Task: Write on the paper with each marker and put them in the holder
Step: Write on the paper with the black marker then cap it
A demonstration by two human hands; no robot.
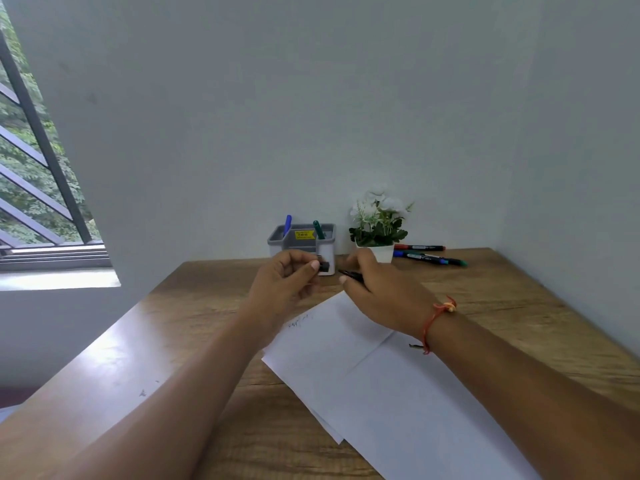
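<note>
black: left hand (286, 276) pinches cap (324, 266), right hand (379, 294) marker (350, 275).

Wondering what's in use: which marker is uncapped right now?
The black marker in the right hand; the left hand pinches its cap. The others stand in the holder or lie by the plant.

Looks like home study corner: wooden desk (519, 306) against plain wall, barred window (38, 174) far left, potted plant (379, 225), pen holder (301, 237).
</note>
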